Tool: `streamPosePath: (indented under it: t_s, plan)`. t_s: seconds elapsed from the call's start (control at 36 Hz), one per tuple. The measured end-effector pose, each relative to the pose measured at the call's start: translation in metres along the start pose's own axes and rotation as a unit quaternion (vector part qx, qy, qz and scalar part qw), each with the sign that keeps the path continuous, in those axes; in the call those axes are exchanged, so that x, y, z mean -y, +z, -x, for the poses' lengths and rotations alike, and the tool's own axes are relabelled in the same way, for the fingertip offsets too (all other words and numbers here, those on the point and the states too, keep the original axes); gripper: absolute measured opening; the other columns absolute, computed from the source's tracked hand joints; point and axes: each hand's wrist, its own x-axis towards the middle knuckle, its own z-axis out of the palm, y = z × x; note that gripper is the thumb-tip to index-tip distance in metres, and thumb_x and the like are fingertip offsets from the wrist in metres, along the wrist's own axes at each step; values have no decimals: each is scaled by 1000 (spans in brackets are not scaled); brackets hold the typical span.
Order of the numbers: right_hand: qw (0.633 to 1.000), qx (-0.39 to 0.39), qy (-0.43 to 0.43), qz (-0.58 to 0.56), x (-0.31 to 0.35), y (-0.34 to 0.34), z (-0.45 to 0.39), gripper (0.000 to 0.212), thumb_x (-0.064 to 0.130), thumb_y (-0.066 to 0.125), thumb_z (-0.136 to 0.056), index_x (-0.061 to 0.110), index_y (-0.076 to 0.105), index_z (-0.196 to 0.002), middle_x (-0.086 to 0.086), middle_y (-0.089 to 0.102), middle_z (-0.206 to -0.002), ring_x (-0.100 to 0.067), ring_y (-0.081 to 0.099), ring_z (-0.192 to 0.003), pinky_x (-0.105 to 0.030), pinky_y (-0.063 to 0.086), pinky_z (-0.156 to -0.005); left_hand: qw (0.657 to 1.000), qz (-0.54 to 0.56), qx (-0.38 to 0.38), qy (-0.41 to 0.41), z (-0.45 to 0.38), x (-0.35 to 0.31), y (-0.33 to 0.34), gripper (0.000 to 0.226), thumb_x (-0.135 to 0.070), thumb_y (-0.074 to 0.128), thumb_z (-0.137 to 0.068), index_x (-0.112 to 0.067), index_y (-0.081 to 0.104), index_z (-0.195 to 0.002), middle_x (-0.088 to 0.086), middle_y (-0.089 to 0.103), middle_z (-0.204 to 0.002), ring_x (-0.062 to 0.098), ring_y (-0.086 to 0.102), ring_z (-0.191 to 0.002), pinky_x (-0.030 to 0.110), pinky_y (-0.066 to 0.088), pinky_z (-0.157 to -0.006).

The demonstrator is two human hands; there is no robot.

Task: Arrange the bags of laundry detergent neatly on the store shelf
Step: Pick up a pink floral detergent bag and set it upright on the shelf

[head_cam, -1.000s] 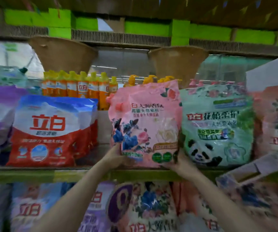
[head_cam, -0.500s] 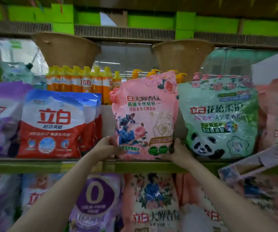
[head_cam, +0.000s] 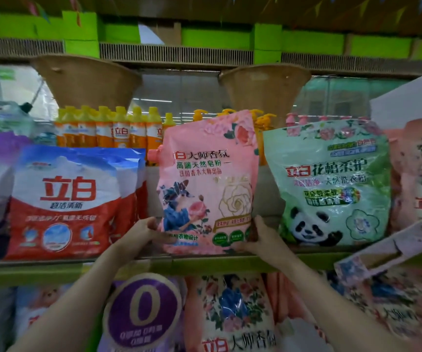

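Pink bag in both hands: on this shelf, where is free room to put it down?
Bare shelf shows around the pink bag, between the red-and-blue bags and the green panda bag. Left hand and right hand hold its bottom corners. Elsewhere bags crowd together.

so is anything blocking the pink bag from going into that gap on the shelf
Nothing visible does. The pink bag, held at its lower corners by the left hand and right hand, stands in the open gap between the red-and-blue bag and the green panda bag.
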Motion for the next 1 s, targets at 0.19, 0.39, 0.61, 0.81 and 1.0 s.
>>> streamPosePath:
  t_s: [0.19, 0.39, 0.61, 0.81, 1.0]
  plan:
    - [1000, 7, -6, -4, 0, 2, -3, 72, 34, 77, -73, 25, 36, -132, 11, 57, -124, -2, 52, -108, -20, 39, -89, 998, 11, 53, -14, -12, 3, -6, 81, -12, 79, -47, -24, 46, -120, 6, 60, -122, 26, 57, -116, 43, 46, -101]
    - [999, 46, 7, 16, 3, 1, -5, 79, 41, 74, -75, 27, 29, -137, 8, 53, -135, -1, 45, -109, -20, 35, -94, 976, 201, 73, 32, -15, -25, -13, 48, -9, 64, -48, -9, 54, -95, 15, 57, -100, 31, 55, -92, 39, 48, -81]
    - [997, 63, 21, 27, 4, -1, -6, 83, 42, 74, -75, 28, 24, -140, 8, 51, -137, -8, 49, -119, -27, 37, -101, 977, 167, -131, 35, -38, -84, -1, 42, -37, 61, -86, -7, 58, -116, 15, 69, -106, 30, 69, -88, 37, 55, -73]
    - [997, 68, 25, 29, -1, 1, -13, 71, 48, 74, -72, 34, 31, -127, 16, 54, -126, -4, 50, -110, -24, 41, -96, 932, -17, -300, 205, -51, -129, 19, 27, -12, 63, -85, -22, 53, -62, -7, 58, -62, 3, 57, -50, 19, 47, -46]
    - [998, 70, 2, 1, 2, -1, -14, 79, 42, 78, -70, 32, 32, -134, 17, 55, -119, -6, 53, -110, -25, 41, -96, 948, 10, -267, 173, -28, -93, -2, 37, -30, 70, -81, -12, 49, -106, 6, 61, -100, 13, 61, -77, 18, 53, -59]
